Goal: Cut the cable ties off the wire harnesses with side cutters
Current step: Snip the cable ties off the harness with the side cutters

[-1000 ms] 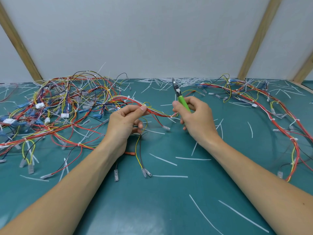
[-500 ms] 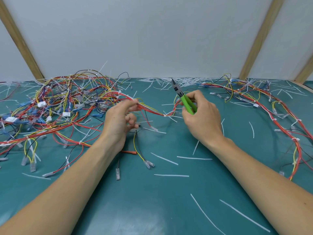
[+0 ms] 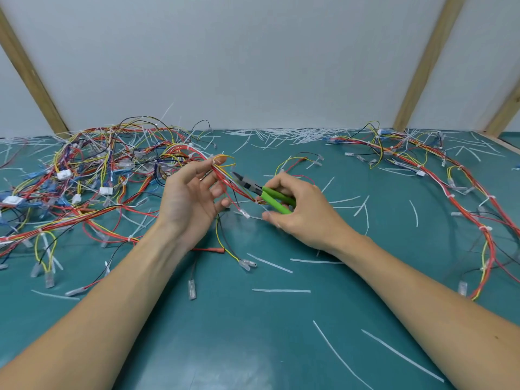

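My left hand (image 3: 191,201) is turned palm-up and holds a bundle of red and yellow wires (image 3: 225,178) between thumb and fingers, lifted a little off the table. My right hand (image 3: 298,212) grips the green-handled side cutters (image 3: 267,194). Their dark jaws (image 3: 242,180) point left and lie against the bundle just right of my left fingers. A big tangle of wire harnesses (image 3: 92,178) with white cable ties lies on the left. A second long harness (image 3: 461,192) curves down the right side.
The green table mat (image 3: 253,319) is strewn with cut white tie strips (image 3: 281,290). A heap of cut ties (image 3: 295,135) lies along the back wall. Loose wire ends with clear terminals (image 3: 192,288) lie near my left forearm.
My left hand turned palm-up and lifted the bundle. My right hand swung the cutters from pointing up and away to pointing left, bringing the jaws onto the wires.
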`<state>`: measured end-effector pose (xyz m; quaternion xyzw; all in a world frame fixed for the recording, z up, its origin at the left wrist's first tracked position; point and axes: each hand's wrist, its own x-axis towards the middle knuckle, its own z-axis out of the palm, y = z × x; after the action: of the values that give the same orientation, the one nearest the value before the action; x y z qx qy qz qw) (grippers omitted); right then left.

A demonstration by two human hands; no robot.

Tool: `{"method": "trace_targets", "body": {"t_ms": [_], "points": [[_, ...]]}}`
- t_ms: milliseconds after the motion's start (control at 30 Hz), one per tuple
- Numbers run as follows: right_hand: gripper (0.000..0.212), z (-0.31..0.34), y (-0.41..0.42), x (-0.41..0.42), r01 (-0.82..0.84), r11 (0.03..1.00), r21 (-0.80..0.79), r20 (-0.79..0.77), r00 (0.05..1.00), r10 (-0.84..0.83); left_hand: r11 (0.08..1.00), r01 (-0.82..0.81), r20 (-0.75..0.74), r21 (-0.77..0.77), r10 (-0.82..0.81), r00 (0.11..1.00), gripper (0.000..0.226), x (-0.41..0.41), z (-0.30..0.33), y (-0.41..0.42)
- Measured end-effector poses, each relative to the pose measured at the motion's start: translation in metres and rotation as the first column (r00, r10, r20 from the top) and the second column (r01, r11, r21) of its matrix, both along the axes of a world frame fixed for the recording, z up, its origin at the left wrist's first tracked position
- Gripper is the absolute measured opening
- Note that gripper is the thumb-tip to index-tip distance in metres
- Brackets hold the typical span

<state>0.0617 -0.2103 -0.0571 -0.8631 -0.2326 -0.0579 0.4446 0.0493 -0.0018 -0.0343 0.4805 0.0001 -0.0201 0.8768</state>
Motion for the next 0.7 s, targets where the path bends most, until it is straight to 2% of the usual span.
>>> {"method": "trace_targets", "body": {"t_ms": [133,200,300,400,500,600,700], "points": [[0.025,0.0,-0.001,0.004,0.037,0.981,0.192,-0.055,0.998,-0.027,0.998,0.034,0.032,0.057,-0.036,0.999,0.024,0.002,-0.001,0.0],[0.022,0.002,-0.004,0.009,0.087,0.957,0.277,-0.092,0.994,-0.064,0.972,-0.074,0.062,0.223,0.062,0.996,0.022,0.003,0.001,-0.002],[0.021,0.004,-0.01,0.016,0.138,0.913,0.383,-0.146,0.985,-0.088,0.796,-0.285,0.216,0.533,0.197,0.956,0.038,-0.002,-0.001,-0.009],[0.023,0.007,-0.011,0.017,0.181,0.875,0.448,-0.224,0.971,-0.086,0.68,-0.421,0.428,0.6,0.172,0.887,0.047,-0.012,-0.004,-0.017],[0.024,0.009,-0.009,0.015,0.194,0.856,0.48,-0.323,0.946,-0.033,0.651,-0.482,0.583,0.587,0.074,0.809,0.027,-0.018,-0.001,-0.025],[0.023,0.008,-0.004,0.011,0.171,0.855,0.489,-0.395,0.918,0.042,0.593,-0.451,0.574,0.667,-0.023,0.819,0.013,-0.02,-0.004,-0.031],[0.022,0.008,-0.001,0.008,0.138,0.853,0.503,-0.431,0.895,0.11,0.492,-0.412,0.486,0.767,-0.028,0.873,0.018,-0.016,-0.013,-0.03]]}}
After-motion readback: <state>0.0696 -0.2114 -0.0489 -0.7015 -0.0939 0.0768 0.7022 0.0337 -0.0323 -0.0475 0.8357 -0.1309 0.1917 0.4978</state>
